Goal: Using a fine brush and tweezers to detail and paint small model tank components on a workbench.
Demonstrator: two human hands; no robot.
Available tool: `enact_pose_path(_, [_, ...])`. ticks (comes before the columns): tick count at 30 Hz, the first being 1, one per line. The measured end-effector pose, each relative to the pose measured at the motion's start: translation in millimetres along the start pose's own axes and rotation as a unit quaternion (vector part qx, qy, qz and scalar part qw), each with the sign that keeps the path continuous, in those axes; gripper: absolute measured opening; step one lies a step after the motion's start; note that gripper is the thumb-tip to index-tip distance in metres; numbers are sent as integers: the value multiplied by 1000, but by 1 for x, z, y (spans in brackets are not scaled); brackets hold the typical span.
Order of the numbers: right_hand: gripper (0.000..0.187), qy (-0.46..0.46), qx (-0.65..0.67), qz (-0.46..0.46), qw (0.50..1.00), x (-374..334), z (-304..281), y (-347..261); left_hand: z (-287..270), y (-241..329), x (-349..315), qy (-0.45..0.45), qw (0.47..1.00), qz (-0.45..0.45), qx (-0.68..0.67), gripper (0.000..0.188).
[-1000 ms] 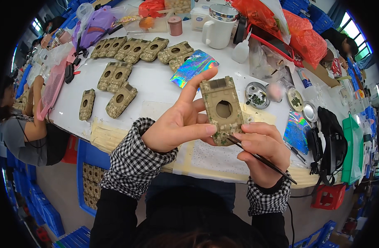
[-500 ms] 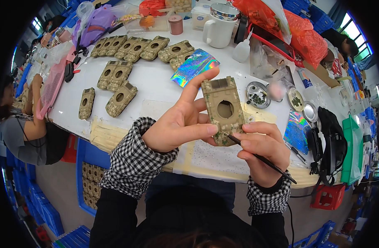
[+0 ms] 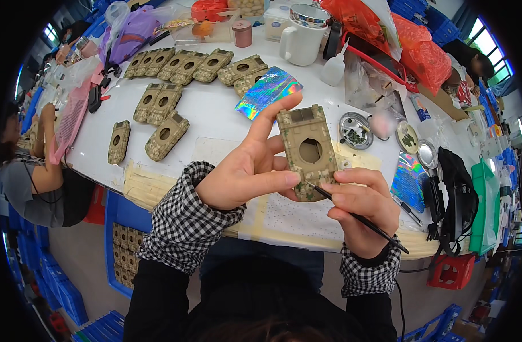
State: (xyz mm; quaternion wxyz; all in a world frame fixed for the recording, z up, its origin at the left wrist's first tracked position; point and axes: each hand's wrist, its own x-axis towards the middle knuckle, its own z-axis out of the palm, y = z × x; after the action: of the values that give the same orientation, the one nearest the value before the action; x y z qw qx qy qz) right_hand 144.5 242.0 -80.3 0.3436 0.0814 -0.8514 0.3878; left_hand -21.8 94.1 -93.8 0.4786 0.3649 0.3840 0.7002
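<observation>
My left hand (image 3: 249, 165) holds up a tan camouflage toy tank hull (image 3: 310, 128), thumb on its near left edge and index finger stretched beyond its far left side. A round hole sits in the middle of the hull. Between the fingers of my right hand (image 3: 368, 205) is a thin black paintbrush (image 3: 370, 224); its tip meets the hull's near end, by the green patches. Right of the hull, a round metal dish (image 3: 345, 122) holds dark green bits. Another small dish (image 3: 408, 138) carries green paint.
Several similar hulls (image 3: 164, 134) lie across the left and far table. Holographic sheets (image 3: 269, 91) rest behind my left hand and at the right. A white mug (image 3: 302, 35) and squeeze bottle (image 3: 334, 69) stand at the back. A blue crate (image 3: 117, 214) with more hulls is below left; a co-worker (image 3: 36, 176) sits left.
My hands, the hull and the brush hold almost the same position. At the left, the co-worker's arm has shifted slightly.
</observation>
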Motion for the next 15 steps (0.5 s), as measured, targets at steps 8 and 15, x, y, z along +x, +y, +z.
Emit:
enact_pose_path(8, [27, 4, 2, 5, 1000, 0, 1, 0, 1, 1, 0, 4, 1000, 0, 1, 95])
enact_pose_path(15, [27, 5, 5, 15, 1000, -1, 1, -1, 4, 6, 0, 9, 1000, -25, -16, 96])
